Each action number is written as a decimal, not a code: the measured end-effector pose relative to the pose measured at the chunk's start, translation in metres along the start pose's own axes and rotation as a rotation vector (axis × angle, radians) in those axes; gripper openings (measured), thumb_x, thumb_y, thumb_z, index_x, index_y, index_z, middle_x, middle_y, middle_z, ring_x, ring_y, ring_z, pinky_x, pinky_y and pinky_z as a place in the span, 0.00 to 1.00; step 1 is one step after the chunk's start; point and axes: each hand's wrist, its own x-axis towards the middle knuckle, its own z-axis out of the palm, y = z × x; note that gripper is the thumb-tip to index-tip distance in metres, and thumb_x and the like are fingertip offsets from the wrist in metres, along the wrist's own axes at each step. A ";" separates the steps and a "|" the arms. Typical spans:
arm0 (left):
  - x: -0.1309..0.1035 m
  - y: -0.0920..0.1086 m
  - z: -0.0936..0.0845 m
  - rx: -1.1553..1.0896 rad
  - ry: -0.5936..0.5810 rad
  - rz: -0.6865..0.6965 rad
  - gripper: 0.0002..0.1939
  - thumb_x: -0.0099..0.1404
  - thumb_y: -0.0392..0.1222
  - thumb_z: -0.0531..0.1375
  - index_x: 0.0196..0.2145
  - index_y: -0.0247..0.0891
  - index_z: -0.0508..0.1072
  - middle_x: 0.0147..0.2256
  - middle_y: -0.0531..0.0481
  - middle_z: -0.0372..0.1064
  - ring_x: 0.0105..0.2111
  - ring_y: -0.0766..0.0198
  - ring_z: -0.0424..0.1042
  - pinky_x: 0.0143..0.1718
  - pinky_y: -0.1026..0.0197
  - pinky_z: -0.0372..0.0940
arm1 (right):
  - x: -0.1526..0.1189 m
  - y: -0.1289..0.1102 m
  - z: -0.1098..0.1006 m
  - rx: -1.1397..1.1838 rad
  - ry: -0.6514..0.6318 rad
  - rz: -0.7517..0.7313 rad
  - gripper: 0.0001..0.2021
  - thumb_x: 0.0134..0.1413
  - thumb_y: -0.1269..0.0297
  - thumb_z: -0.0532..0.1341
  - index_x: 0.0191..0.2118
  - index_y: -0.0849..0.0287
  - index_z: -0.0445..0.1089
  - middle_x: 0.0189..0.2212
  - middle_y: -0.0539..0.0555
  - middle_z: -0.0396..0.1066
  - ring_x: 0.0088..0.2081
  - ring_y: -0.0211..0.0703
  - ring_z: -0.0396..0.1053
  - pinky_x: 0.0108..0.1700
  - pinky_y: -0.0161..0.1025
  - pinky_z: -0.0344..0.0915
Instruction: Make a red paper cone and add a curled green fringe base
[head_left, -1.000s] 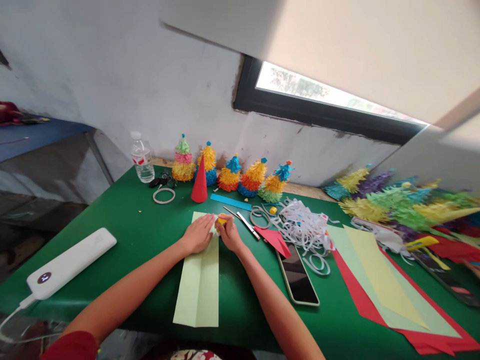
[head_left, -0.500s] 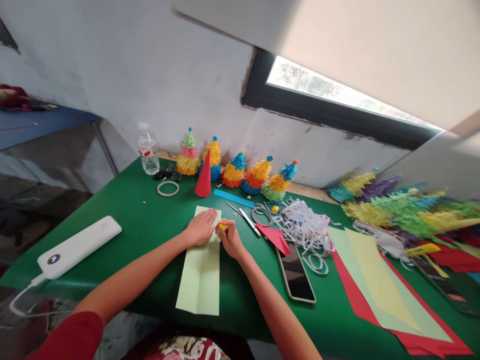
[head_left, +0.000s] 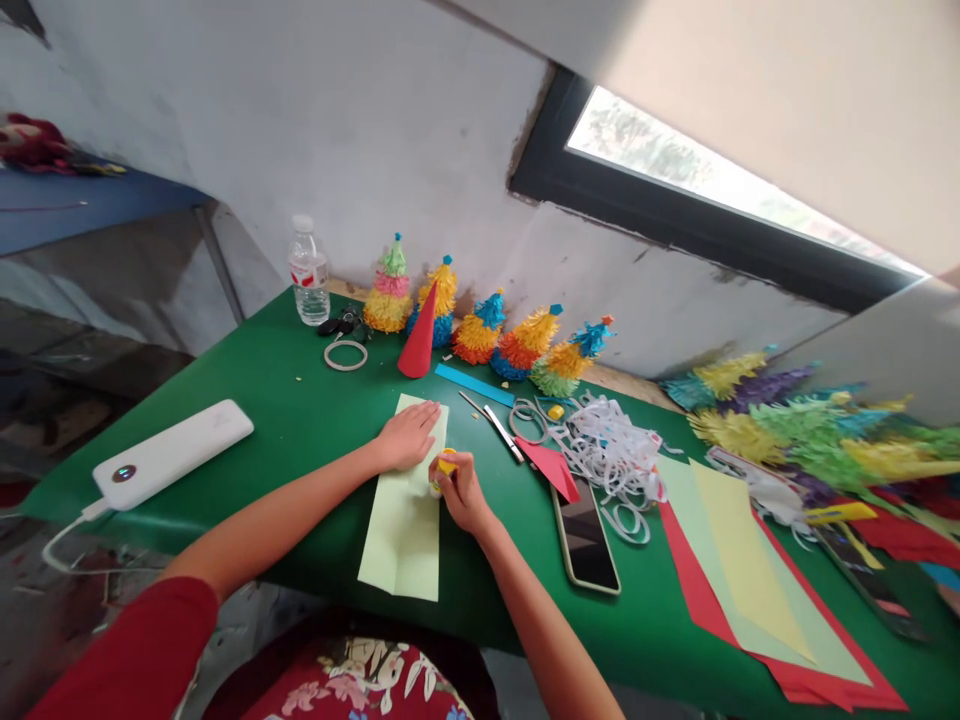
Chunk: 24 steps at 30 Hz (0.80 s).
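Note:
A pale green paper strip (head_left: 401, 545) with a lengthwise crease lies on the green table, its near end slightly raised. My left hand (head_left: 407, 437) rests flat on its far part, fingers stretched out. In my right hand (head_left: 461, 492) is a small yellow-and-white glue stick (head_left: 445, 462), gripped upright with its lower end against the strip's right edge. Its tip is hidden. Beyond the strip stand a plain red paper cone (head_left: 418, 345) and a blue paper strip (head_left: 474, 385). Scissors (head_left: 502, 433) lie just to the right.
Several fringed paper cones (head_left: 472, 330) line the wall beside a water bottle (head_left: 308, 275). A white power bank (head_left: 174, 453) lies left. To the right are a phone (head_left: 587, 545), tangled white strips (head_left: 607, 435), stacked coloured sheets (head_left: 750, 560) and more fringed paper pieces (head_left: 795, 410).
My right hand has slid the glue stick along the strip's right edge towards me. My left hand stays pressed on the paper. The camera view has shifted a little.

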 end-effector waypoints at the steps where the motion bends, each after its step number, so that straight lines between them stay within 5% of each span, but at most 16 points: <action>1: 0.000 0.000 0.000 -0.004 0.003 0.001 0.30 0.67 0.44 0.43 0.64 0.29 0.51 0.66 0.40 0.45 0.66 0.56 0.43 0.65 0.52 0.41 | -0.002 -0.002 0.001 0.003 -0.007 0.008 0.06 0.65 0.66 0.47 0.46 0.52 0.49 0.30 0.48 0.64 0.25 0.34 0.59 0.31 0.34 0.62; 24: -0.001 -0.002 -0.002 0.028 -0.019 0.018 0.30 0.68 0.44 0.43 0.64 0.28 0.50 0.66 0.40 0.44 0.66 0.56 0.44 0.65 0.53 0.39 | -0.053 -0.060 0.011 0.093 -0.129 0.005 0.10 0.63 0.70 0.48 0.47 0.48 0.48 0.28 0.47 0.61 0.27 0.37 0.61 0.31 0.38 0.63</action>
